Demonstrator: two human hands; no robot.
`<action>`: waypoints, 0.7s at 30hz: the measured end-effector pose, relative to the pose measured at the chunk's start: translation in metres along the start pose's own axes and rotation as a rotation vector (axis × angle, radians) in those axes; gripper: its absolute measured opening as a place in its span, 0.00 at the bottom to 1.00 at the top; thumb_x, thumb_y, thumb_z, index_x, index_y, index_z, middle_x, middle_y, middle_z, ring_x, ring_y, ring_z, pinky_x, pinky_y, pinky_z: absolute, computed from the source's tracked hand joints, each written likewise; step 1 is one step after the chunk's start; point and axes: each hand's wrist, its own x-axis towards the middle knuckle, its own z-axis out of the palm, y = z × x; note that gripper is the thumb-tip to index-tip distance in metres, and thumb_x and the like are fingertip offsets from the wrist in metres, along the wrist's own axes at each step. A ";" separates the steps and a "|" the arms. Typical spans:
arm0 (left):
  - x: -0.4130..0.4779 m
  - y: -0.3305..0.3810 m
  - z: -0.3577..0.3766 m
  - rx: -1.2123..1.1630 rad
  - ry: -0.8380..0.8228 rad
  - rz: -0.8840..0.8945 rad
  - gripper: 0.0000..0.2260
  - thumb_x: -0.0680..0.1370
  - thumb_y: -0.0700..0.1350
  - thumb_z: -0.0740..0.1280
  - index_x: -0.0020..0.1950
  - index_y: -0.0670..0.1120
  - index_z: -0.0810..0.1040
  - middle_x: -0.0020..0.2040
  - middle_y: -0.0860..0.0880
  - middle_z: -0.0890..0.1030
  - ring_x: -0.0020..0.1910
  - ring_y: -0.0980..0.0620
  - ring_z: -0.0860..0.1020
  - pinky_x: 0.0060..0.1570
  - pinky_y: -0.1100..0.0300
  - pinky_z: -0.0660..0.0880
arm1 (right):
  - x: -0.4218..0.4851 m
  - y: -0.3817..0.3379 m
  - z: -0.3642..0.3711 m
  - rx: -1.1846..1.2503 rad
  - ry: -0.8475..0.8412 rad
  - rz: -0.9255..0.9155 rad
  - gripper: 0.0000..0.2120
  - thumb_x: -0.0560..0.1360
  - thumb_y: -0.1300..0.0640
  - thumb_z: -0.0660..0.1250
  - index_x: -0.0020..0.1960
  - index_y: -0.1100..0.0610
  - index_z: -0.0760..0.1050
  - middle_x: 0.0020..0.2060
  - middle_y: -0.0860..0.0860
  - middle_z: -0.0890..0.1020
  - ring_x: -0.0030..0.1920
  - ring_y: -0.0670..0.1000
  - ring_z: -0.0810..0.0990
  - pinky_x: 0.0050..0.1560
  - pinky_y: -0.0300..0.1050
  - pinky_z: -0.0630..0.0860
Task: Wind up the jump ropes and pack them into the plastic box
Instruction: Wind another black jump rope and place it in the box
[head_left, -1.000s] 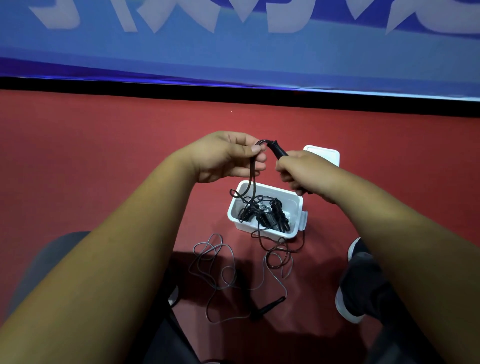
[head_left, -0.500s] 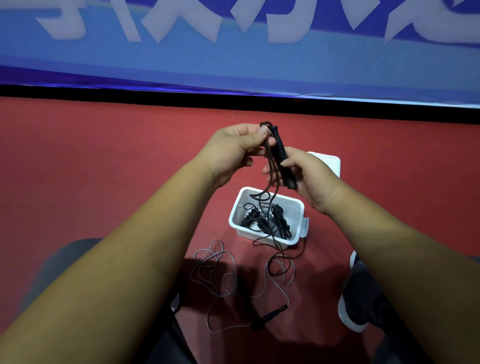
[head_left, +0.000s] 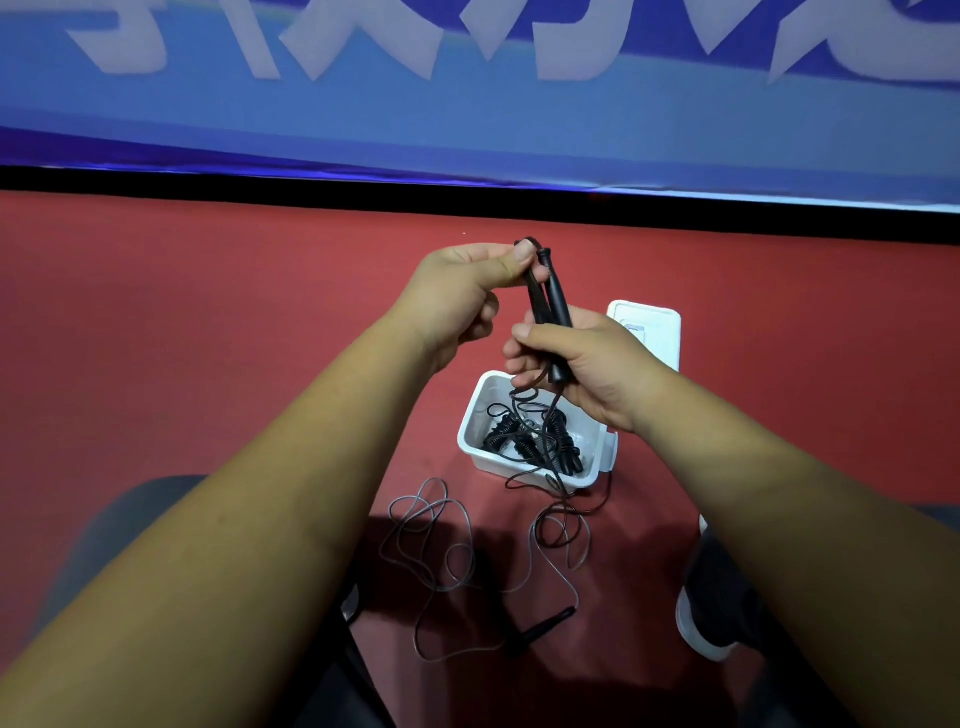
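Observation:
My right hand (head_left: 582, 364) grips a black jump rope handle (head_left: 557, 306) held nearly upright above the white plastic box (head_left: 597, 467). My left hand (head_left: 462, 296) pinches a loop of the black rope (head_left: 532, 291) beside the handle's top end. The rope hangs down past the box and lies in loose coils on the red floor (head_left: 156, 338), ending at the other handle (head_left: 540, 626). Wound black jump ropes (head_left: 530, 441) lie inside the box.
The white box lid (head_left: 652, 332) lies on the floor just behind the box. My shoe (head_left: 706, 608) rests at the right, and a dark chair edge (head_left: 130, 525) shows at the lower left. A blue banner (head_left: 467, 104) runs along the far wall.
The handle has swung from slanting to nearly upright. My left hand has risen with a loop of rope, and my right hand has shifted down along the handle.

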 end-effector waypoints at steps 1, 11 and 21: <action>0.000 0.000 -0.001 0.005 -0.001 -0.003 0.12 0.80 0.53 0.73 0.55 0.45 0.86 0.57 0.47 0.87 0.30 0.53 0.61 0.27 0.62 0.58 | 0.000 0.000 0.000 -0.012 -0.009 0.006 0.03 0.82 0.64 0.70 0.54 0.61 0.76 0.40 0.59 0.84 0.39 0.54 0.84 0.44 0.47 0.84; 0.006 -0.006 -0.008 0.113 0.156 -0.091 0.19 0.77 0.62 0.73 0.56 0.49 0.86 0.47 0.54 0.83 0.42 0.52 0.73 0.44 0.57 0.73 | 0.000 -0.009 -0.007 -0.077 0.018 0.056 0.13 0.84 0.55 0.70 0.62 0.64 0.80 0.33 0.51 0.78 0.35 0.50 0.80 0.41 0.46 0.82; -0.011 -0.046 0.017 0.105 -0.539 -0.331 0.26 0.77 0.33 0.52 0.72 0.42 0.76 0.64 0.40 0.83 0.65 0.46 0.80 0.68 0.56 0.74 | 0.000 -0.047 -0.021 0.114 0.234 -0.172 0.08 0.86 0.57 0.66 0.58 0.62 0.79 0.31 0.50 0.79 0.36 0.51 0.85 0.40 0.46 0.84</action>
